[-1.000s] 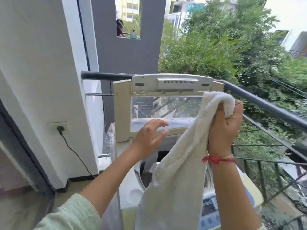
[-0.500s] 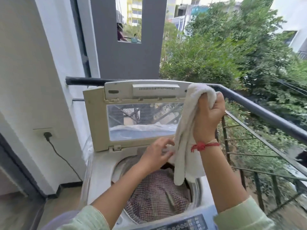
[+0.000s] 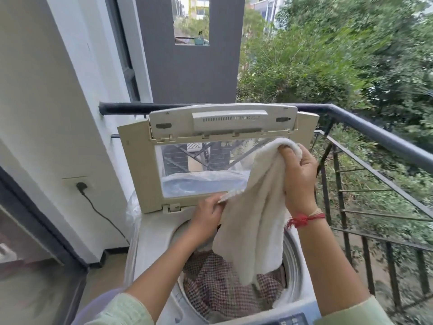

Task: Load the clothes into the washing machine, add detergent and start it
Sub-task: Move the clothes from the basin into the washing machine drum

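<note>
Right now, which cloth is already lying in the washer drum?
The checked cloth; the white towel hangs above it, held by the right hand and left hand.

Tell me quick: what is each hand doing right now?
Left hand: closed, pinching the side edge of the towel.
Right hand: closed, gripping the towel's top end.

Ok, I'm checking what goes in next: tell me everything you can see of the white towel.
The white fluffy terry towel hangs lengthwise over the open drum of the cream top-loading washing machine, before its raised lid. The right hand grips the bunched top end; the left hand pinches its left edge lower down. The lower end dangles over a red checked cloth in the drum; contact is unclear.
</note>
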The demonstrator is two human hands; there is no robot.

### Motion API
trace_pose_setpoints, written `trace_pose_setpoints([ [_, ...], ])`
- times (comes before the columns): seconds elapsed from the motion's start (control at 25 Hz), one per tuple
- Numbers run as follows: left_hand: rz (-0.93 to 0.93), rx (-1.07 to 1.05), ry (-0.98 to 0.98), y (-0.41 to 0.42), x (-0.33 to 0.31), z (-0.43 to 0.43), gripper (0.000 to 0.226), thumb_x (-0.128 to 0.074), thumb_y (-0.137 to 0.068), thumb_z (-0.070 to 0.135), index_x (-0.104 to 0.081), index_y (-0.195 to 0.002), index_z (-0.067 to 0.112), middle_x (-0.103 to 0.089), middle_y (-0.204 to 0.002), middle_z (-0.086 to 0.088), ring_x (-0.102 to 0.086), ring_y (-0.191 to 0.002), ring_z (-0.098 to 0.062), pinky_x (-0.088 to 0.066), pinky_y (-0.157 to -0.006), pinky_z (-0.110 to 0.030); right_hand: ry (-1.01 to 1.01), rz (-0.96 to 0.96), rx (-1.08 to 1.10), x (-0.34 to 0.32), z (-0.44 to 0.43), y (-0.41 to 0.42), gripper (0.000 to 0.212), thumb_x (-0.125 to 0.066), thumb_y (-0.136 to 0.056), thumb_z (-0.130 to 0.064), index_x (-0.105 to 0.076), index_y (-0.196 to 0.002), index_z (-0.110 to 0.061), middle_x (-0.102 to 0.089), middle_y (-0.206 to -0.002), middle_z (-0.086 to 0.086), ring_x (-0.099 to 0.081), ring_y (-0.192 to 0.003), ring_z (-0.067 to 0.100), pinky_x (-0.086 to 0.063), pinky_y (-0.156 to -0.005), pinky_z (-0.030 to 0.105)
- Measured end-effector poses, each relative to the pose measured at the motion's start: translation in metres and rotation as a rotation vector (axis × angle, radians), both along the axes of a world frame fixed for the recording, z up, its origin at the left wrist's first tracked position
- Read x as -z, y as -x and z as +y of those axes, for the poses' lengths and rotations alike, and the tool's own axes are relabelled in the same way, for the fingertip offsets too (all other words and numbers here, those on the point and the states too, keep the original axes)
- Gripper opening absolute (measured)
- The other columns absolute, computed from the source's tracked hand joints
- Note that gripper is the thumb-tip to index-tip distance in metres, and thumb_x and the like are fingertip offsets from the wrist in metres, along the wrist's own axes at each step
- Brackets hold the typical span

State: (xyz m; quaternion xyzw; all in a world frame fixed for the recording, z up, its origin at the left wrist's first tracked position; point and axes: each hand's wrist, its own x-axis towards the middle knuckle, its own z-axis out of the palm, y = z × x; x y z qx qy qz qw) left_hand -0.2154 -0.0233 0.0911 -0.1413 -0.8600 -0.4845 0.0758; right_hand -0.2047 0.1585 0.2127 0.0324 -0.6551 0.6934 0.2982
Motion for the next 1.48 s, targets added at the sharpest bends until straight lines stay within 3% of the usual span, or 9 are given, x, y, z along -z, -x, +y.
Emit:
trace_pose_setpoints([
  [0.24,0.134,-0.393,0.088,0.03,-0.044,-0.07,0.033,-0.038,-0.083,0.021,-0.063,-0.102,0.013,-0.067,-0.091,-0.012,-0.059,-0.082,-0.031,-0.042,-0.066,-0.036,-0.81,-0.615,-0.405,0.048,0.058,0.02,0.054,-0.08,-0.069,-0.013,-0.053,-0.114,-0.024,-0.061,-0.09,0.004,-0.058,-0.079,0.017,-0.051,-0.076,0.035],
  [0.48,0.209,-0.317,0.555,0.029,-0.055,-0.099,0.02,-0.05,-0.09,0.014,-0.064,-0.104,0.018,-0.068,-0.1,-0.008,-0.061,-0.092,-0.033,-0.038,-0.063,-0.034,-1.332,-0.596,-0.525,0.05,0.079,0.026,0.025,-0.081,-0.069,-0.022,-0.057,-0.065,-0.016,-0.051,-0.064,-0.005,-0.049,-0.059,0.012,-0.034,-0.054,0.024],
  [0.68,0.265,-0.336,0.59,0.028,-0.069,-0.106,0.02,-0.052,-0.092,0.02,-0.065,-0.107,0.022,-0.069,-0.105,-0.005,-0.062,-0.095,-0.034,-0.044,-0.066,-0.037,-1.314,-0.24,0.157,0.073,0.096,0.043,0.011,-0.071,-0.078,-0.022,-0.065,-0.073,-0.014,-0.056,-0.073,0.003,-0.056,-0.071,0.026,-0.041,-0.061,0.03],
  [0.84,0.245,-0.427,0.588,0.026,-0.072,-0.128,0.021,-0.052,-0.093,0.024,-0.067,-0.108,0.024,-0.07,-0.106,-0.008,-0.062,-0.095,-0.037,-0.047,-0.07,-0.041,-1.545,-0.806,-0.229,0.13,0.125,0.036,0.037,-0.066,-0.081,-0.032,-0.041,-0.057,-0.02,-0.047,-0.06,0.0,-0.053,-0.068,0.026,-0.033,-0.055,0.031],
  [1.04,0.141,-0.501,0.567,0.014,-0.052,-0.135,0.021,-0.05,-0.093,0.021,-0.066,-0.108,0.021,-0.069,-0.098,-0.015,-0.06,-0.089,-0.039,-0.038,-0.063,-0.034,-0.92,-0.31,0.278,0.142,0.123,0.029,0.013,-0.053,-0.09,-0.013,-0.064,-0.085,-0.007,-0.05,-0.086,0.001,-0.049,-0.075,0.022,-0.036,-0.064,0.03],
  [1.12,0.037,-0.376,0.53,0.01,-0.042,-0.13,0.031,-0.046,-0.093,0.017,-0.062,-0.119,0.024,-0.067,-0.111,-0.008,-0.06,-0.101,-0.033,-0.042,-0.073,-0.034,-0.892,-0.279,0.044,0.147,0.101,0.026,0.022,-0.045,-0.091,-0.01,-0.065,-0.099,-0.003,-0.059,-0.092,0.005,-0.053,-0.083,0.02,-0.039,-0.071,0.029],
  [1.28,-0.651,0.295,0.736,0.009,-0.004,-0.099,0.03,-0.046,-0.084,0.02,-0.068,-0.086,0.04,-0.065,-0.094,0.007,-0.059,-0.084,-0.013,-0.048,-0.071,-0.03,-1.577,-0.887,-0.788,0.16,0.074,0.033,0.027,-0.044,-0.087,-0.001,-0.068,-0.092,-0.012,-0.067,-0.103,0.016,-0.051,-0.084,0.011,-0.038,-0.064,0.015],
  [1.36,-0.684,0.257,0.732,0.024,0.013,-0.087,0.027,-0.045,-0.078,0.02,-0.067,-0.079,0.036,-0.067,-0.098,-0.005,-0.062,-0.089,-0.021,-0.051,-0.077,-0.036,-1.548,-0.815,-0.556,0.158,0.071,0.057,0.04,-0.041,-0.082,0.005,-0.07,-0.093,-0.021,-0.067,-0.107,0.009,-0.059,-0.097,0.02,-0.044,-0.077,0.024],
  [1.48,-0.343,-0.165,0.469,0.054,0.005,-0.074,0.025,-0.043,-0.087,0.01,-0.065,-0.093,0.022,-0.067,-0.106,-0.009,-0.059,-0.101,-0.028,-0.044,-0.08,-0.033,-0.991,-0.622,-0.065,0.137,0.067,0.082,0.045,-0.041,-0.076,0.009,-0.074,-0.096,-0.014,-0.07,-0.107,0.009,-0.061,-0.102,0.024,-0.042,-0.079,0.024],
])
